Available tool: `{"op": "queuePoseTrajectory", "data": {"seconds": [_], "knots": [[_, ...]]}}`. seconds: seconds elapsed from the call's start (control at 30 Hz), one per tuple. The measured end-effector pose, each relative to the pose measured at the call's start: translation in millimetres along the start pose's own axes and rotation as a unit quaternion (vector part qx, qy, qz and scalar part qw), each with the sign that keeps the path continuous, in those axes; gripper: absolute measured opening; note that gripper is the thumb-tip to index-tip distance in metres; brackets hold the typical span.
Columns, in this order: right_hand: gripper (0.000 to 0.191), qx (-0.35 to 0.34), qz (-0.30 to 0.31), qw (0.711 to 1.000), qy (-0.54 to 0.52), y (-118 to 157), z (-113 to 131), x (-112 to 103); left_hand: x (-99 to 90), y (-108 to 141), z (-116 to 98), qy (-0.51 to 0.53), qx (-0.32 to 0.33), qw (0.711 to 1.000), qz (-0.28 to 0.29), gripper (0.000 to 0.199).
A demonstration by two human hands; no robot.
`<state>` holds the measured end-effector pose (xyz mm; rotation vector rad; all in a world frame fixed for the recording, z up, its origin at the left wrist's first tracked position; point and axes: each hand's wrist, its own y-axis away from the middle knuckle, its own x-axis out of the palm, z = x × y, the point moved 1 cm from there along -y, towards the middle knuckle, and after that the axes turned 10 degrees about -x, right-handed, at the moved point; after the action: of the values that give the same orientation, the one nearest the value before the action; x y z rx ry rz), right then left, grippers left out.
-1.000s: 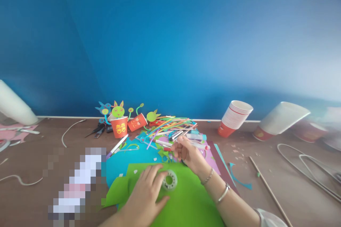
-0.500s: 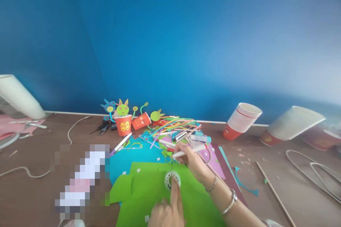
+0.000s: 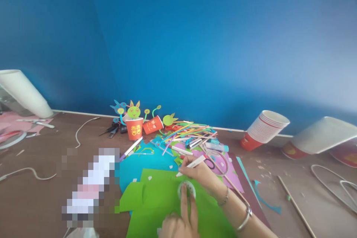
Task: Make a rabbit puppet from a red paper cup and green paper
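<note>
My left hand (image 3: 181, 219) has two fingers stretched out and pressing on a small round transparent ring (image 3: 186, 189), which lies on green paper (image 3: 156, 197); its other fingers are curled. My right hand (image 3: 202, 173), with bracelets on the wrist, holds a white marker (image 3: 196, 161) with a red end. The marker's tip points down to the left, just above the paper's upper part. Blue paper (image 3: 131, 171) lies under the green sheet.
Behind the hands are a pile of coloured straws (image 3: 189, 132), markers and red cups (image 3: 135, 129) with paper animal faces. Stacked cups (image 3: 264, 128) stand at right, beside a thin stick (image 3: 295, 206). A white cable (image 3: 33, 173) and a blurred-out object (image 3: 92, 186) lie left.
The view has shifted so that most things sit further right. My right hand has turned the marker, its tip now lower. The two fingers of my left hand have spread apart on the ring.
</note>
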<state>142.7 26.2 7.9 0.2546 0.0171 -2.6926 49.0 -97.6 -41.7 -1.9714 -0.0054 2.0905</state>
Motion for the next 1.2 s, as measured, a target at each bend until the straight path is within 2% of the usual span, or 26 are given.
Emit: {"op": "queuePoseTrajectory", "data": {"seconds": [0.23,0.6,0.73,0.87,0.97,1.03,1.13,1.2], "knots": [[0.020,0.044,-0.013,0.999,-0.022,2,-12,0,12.5,2,-6,0.011,-0.015,1.000,-0.001,0.069],[0.017,0.048,-0.010,0.999,-0.008,0,-11,0,-7.8,-2,2,0.009,0.015,1.000,0.018,0.063],[0.017,0.046,-0.007,0.999,-0.023,1,-11,0,-9.7,-2,2,0.006,0.011,1.000,0.021,0.065],[0.024,0.048,-0.017,0.999,-0.010,0,-13,0,-9.1,-2,1,0.013,0.006,1.000,0.026,0.063],[0.026,0.035,0.003,0.998,0.047,-3,-9,2,-8.6,-3,0,0.026,0.007,0.999,0.030,0.061],[0.026,-0.001,0.034,0.992,0.120,-7,-3,5,-8.4,-3,0,0.028,0.011,0.999,0.029,0.057],[0.028,-0.069,0.076,0.964,0.244,-14,8,11,-7.7,-3,0,0.019,0.019,0.999,0.030,0.051],[0.029,-0.085,0.102,0.939,0.318,-18,12,15,-6.6,-3,0,0.008,0.029,0.999,0.037,0.050]]}}
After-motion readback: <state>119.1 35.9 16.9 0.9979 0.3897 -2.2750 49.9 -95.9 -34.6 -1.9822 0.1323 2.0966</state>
